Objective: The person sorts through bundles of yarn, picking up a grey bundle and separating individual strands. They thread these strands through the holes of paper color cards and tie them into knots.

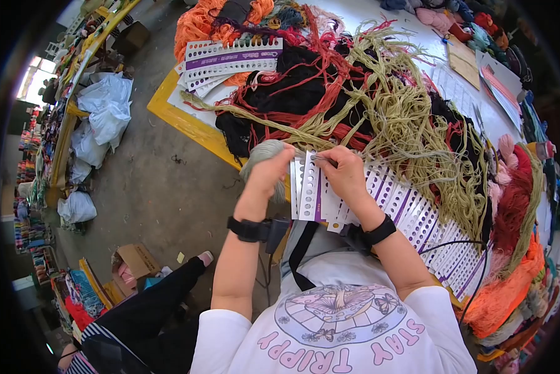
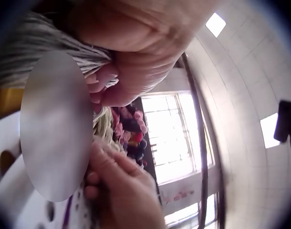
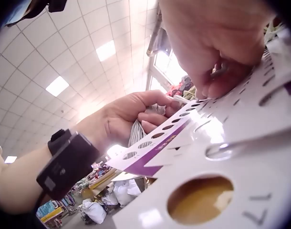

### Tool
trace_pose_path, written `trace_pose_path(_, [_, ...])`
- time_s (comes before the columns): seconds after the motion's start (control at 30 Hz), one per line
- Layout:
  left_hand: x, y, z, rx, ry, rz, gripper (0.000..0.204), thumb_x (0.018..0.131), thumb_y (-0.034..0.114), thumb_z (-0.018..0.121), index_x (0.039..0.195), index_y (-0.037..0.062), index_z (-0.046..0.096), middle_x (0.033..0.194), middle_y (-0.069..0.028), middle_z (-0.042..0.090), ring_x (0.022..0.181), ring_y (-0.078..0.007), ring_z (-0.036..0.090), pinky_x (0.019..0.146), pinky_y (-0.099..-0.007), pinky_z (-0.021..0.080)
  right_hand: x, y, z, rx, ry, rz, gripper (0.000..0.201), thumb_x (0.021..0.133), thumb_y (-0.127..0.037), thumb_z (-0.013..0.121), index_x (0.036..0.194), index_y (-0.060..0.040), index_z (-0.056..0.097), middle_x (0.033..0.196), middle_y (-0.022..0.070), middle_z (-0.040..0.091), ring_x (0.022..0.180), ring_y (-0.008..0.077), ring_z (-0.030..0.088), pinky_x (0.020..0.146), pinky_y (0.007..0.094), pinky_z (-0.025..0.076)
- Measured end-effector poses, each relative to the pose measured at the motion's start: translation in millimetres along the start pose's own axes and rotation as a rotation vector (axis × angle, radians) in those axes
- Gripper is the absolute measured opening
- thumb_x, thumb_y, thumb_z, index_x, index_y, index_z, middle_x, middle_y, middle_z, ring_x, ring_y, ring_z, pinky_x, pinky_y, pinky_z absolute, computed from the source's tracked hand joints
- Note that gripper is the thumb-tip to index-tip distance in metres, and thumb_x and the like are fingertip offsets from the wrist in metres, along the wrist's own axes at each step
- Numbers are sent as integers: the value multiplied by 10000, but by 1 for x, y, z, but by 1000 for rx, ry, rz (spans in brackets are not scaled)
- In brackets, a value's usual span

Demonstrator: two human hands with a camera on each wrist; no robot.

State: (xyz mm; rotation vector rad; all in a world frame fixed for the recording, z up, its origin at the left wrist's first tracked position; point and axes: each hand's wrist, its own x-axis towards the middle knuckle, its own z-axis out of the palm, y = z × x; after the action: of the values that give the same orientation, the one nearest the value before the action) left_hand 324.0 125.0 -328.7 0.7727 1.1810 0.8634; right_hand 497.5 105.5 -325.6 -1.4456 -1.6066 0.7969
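My left hand point(image 1: 270, 171) grips a skein of grey-green thread point(image 1: 253, 163), which hangs down beyond the hand; its strands point(image 3: 137, 132) bunch under the fingers in the right wrist view. Thumb and fingers of my right hand point(image 1: 344, 171) pinch a thin dark tool point(image 1: 330, 162), mostly hidden by them; I cannot tell its kind. The fingertips are right at the holed edge of a white card with a purple stripe point(image 1: 309, 190). In the right wrist view, the card's row of holes point(image 3: 168, 127) runs up between both hands point(image 3: 131, 114).
Tangled olive thread point(image 1: 404, 112) lies over black and red bundles behind my hands. Many punched cards point(image 1: 417, 218) fan along the table edge to the right, and a stack point(image 1: 230, 59) lies at upper left. Orange skeins point(image 1: 510, 287) hang at the right. Another person's leg point(image 1: 161, 299) is at lower left.
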Motion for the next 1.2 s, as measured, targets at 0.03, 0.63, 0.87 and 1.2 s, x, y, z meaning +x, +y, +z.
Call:
trace_pose_path(0.03, [0,8,-11,-173,-116,-108,126,835,161,516,904,67,564,655,18,522,454,-28,374,424,-186,308,0,1,2,-14,13,-18,111,690,-88,655,768,-13,631,726,103,572,663,257,566,601,318,442])
trace_pose_path(0.63, [16,45,-98,-281,-46,-31,144,826,223,533,718,139,488,577,54,426,441,-7,361,392,-155,278,-6,-21,3,-219,-80,91,525,639,-288,714,1087,-110,508,930,64,520,764,242,557,642,338,459])
trace_pose_path(0.87, [-16,75,-234,-192,790,176,216,861,249,475,956,67,544,911,-59,574,839,-159,554,601,-290,452,-7,-20,5,-292,-92,55,575,619,-243,722,1136,-129,496,1001,79,506,883,268,550,705,369,466])
trace_pose_path(1.2, [-89,75,10,-151,-385,122,595,917,443,289,1242,-45,388,1227,-123,464,1088,-179,475,852,-327,436,-18,-89,-22,763,-349,264,169,798,-176,621,886,-34,641,784,2,598,606,69,546,500,179,424])
